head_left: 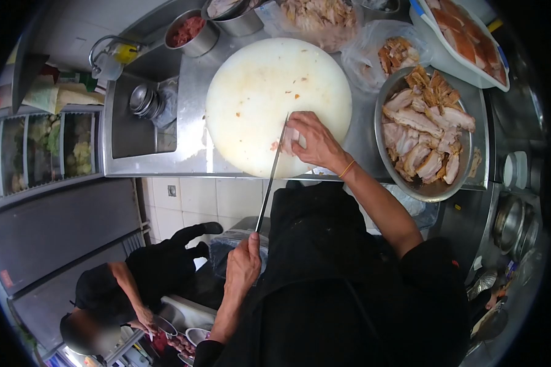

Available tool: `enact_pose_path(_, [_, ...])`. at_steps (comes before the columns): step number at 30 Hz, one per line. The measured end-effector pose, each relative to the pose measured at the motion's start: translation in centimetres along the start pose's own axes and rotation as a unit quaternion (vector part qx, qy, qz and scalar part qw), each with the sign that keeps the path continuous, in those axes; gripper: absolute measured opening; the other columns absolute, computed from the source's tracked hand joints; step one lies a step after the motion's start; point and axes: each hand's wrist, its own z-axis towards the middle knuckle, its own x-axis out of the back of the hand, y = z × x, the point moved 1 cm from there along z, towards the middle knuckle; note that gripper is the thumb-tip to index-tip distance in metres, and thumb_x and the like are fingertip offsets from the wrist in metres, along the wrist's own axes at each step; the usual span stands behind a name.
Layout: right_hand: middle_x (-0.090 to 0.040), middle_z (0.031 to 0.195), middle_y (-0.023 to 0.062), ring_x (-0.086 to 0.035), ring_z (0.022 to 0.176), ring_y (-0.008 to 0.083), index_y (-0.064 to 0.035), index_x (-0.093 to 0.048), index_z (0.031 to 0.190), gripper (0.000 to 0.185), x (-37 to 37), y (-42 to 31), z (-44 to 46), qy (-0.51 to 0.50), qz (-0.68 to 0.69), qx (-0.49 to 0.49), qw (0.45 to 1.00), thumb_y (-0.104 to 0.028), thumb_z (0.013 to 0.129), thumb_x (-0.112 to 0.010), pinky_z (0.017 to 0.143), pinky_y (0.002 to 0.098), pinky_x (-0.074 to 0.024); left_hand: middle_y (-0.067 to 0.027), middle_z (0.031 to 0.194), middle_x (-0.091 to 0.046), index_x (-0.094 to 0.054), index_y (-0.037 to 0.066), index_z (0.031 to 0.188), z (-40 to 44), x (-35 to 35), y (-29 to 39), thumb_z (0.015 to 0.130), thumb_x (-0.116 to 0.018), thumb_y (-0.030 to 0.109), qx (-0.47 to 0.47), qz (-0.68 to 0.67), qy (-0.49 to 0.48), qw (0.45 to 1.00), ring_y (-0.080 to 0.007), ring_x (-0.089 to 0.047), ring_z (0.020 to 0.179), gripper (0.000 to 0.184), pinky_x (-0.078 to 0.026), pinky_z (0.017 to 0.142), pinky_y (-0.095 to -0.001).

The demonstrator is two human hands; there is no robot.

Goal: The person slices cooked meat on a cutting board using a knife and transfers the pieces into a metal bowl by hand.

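One steel sink point(128, 139), upper left of frame, small bowls point(142, 100) stacked inside. Lower left, I record co-worker point(159, 263) in black clothing. Lower centre, left hand point(243, 266) closed tightly around knife point(277, 156) at handle; blade slants upward across lower board area. Upper centre, round white cutting board point(269, 79), scraps scattered. Just right of blade, meat piece point(290, 142) on board, gripped by right hand point(315, 140), thumb and fingers bent, spacing narrow. Right, oval pan point(431, 194) heaped with sliced meat point(419, 122).
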Motion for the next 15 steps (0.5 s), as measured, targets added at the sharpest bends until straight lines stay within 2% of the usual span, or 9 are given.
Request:
enact_pose_path(5, [-0.060,0.121,0.0185,-0.055,0.117,0.0362,0.0038,-0.063,0.114,0.039,-0.4,0.3,0.0,-0.019,-0.025,0.011,0.999,-0.005,0.076,-0.065,0.105,0.0423,-0.0473,-0.0387,0.082,-0.063,-0.067,-0.005,0.088,-0.2,-0.3,-0.4,0.108,-0.038,0.043,-0.020,0.056,-0.004,0.998,-0.0591,-0.061,0.088,0.059,-0.046,0.079,-0.0643])
enact_pose_path(9, [-0.059,0.120,0.0192,-0.054,0.117,0.0369,0.0033,-0.063,0.113,0.038,-0.4,0.2,-0.2,-0.016,0.012,-0.024,1.000,-0.006,0.076,-0.066,0.105,0.0421,-0.0462,-0.0381,0.084,-0.063,-0.065,-0.006,0.086,4.2,-0.8,2.8,0.109,-0.036,0.043,-0.057,0.019,0.007,0.998,-0.0601,-0.059,0.089,0.061,-0.045,0.079,-0.0648])
enact_pose_path(12, [-0.059,0.120,0.0190,-0.053,0.118,0.0372,0.0039,-0.062,0.111,0.037,0.1,0.1,-0.2,0.003,0.003,-0.020,1.000,-0.006,0.075,-0.067,0.106,0.0422,-0.0454,-0.0374,0.084,-0.063,-0.064,-0.006,0.085,4.4,-0.1,3.2,0.109,-0.036,0.044,-0.061,-0.022,0.030,0.997,-0.0604,-0.058,0.090,0.063,-0.045,0.078,-0.0642])
enact_pose_path(15, [-0.059,0.119,0.0191,-0.053,0.118,0.0376,0.0040,-0.062,0.109,0.036,-0.2,0.2,-0.3,0.013,-0.017,-0.013,1.000,-0.007,0.075,-0.067,0.105,0.0426,-0.0453,-0.0371,0.082,-0.063,-0.063,-0.006,0.083,2.3,0.5,3.1,0.109,-0.036,0.043,-0.046,0.000,0.030,0.998,-0.0599,-0.059,0.088,0.062,-0.045,0.076,-0.0638])
